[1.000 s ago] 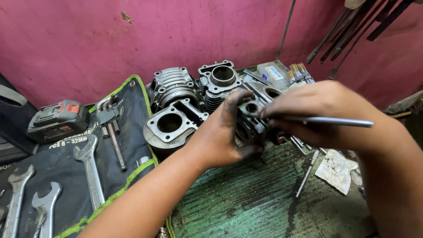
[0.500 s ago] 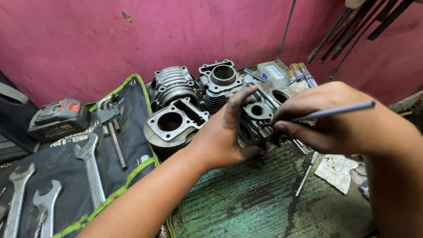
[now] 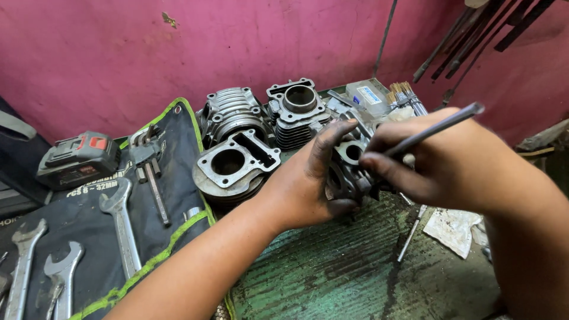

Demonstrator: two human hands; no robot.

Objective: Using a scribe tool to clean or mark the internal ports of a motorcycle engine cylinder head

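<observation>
Engine cylinder head [image 3: 351, 166]: a grey cast-metal part, grimy, with a round bore facing up and ribbed edges, held above the green scuffed workbench [image 3: 355, 272] near its back edge. The left hand [image 3: 308, 184], blackened with grease, is clamped around the part's near side, thumb up against its top. The right hand [image 3: 444, 163] is closed in a pencil grip on a thin metal rod [image 3: 435, 129], whose lower end meets the part beside the bore.

Count: three further engine castings [image 3: 237, 166] stand behind the hands, two finned cylinders and one flat-faced block with a round bore. At least three open-ended spanners [image 3: 121, 228] lie in a black, green-trimmed tool roll [image 3: 178, 195] at left. One battery pack [image 3: 80, 157], grey with red, lies beyond the roll. One crumpled rag [image 3: 453, 228] lies at right on the bench.
</observation>
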